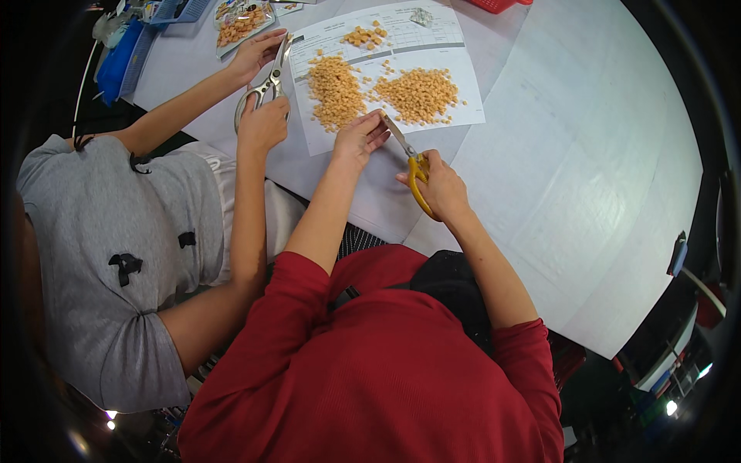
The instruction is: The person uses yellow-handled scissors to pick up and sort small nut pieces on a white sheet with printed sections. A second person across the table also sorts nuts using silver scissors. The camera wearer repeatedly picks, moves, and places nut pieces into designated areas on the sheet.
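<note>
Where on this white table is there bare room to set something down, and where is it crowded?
The widest free patch is the white table to the right of the printed sheet and the right hand with yellow-handled scissors. It is crowded on the sheet, with orange pieces in heaps, the left hand, and the co-worker's hands and metal scissors.

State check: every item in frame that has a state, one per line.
yellow-handled scissors: gripped by right hand, blades nearly closed
left hand: fingertips at the blade tips; whether it holds a piece, cannot tell
grey-handled scissors: held by the co-worker's hands
orange pieces: loose heaps on printed sheet
clear bag: lying flat, holding orange pieces
</note>
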Demonstrator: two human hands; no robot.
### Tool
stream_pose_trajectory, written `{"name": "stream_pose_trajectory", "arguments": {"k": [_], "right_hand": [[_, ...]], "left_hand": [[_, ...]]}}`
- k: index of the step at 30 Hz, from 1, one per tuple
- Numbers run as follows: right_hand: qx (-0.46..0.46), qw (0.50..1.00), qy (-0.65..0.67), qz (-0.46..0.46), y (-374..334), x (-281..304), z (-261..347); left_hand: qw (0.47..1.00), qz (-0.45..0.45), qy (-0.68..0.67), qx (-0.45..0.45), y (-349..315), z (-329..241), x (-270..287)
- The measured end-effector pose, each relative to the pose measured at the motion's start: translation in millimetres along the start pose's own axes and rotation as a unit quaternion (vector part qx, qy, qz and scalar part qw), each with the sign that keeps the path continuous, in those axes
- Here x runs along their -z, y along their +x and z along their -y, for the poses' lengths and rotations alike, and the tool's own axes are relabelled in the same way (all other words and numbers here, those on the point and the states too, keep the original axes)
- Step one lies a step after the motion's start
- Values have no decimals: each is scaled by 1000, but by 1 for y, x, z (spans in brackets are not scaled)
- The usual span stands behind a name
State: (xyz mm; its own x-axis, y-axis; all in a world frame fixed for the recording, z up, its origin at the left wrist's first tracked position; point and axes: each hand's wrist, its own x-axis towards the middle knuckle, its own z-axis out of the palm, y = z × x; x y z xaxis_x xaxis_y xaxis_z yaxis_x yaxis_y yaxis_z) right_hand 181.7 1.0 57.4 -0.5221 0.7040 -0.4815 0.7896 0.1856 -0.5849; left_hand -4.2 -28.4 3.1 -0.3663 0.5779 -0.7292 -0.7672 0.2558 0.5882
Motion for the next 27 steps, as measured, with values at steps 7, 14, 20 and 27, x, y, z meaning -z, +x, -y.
{"name": "stream_pose_trajectory", "arguments": {"k": [7, 14, 20, 27], "right_hand": [[-22, 1000, -6, -5, 0, 3, 3], [-26, 999, -17, -8, 4, 0, -1], [-36, 999, 10, 10, 1, 8, -1], [-27, 1000, -2, 12, 1, 6, -2]], "left_hand": [[1000, 1, 4, 3, 8, 3, -4], [999, -21, 46, 2, 6, 10, -10], [999, 6, 39, -37, 8, 6, -2], [986, 31, 136, -95, 5, -4, -1]]}}
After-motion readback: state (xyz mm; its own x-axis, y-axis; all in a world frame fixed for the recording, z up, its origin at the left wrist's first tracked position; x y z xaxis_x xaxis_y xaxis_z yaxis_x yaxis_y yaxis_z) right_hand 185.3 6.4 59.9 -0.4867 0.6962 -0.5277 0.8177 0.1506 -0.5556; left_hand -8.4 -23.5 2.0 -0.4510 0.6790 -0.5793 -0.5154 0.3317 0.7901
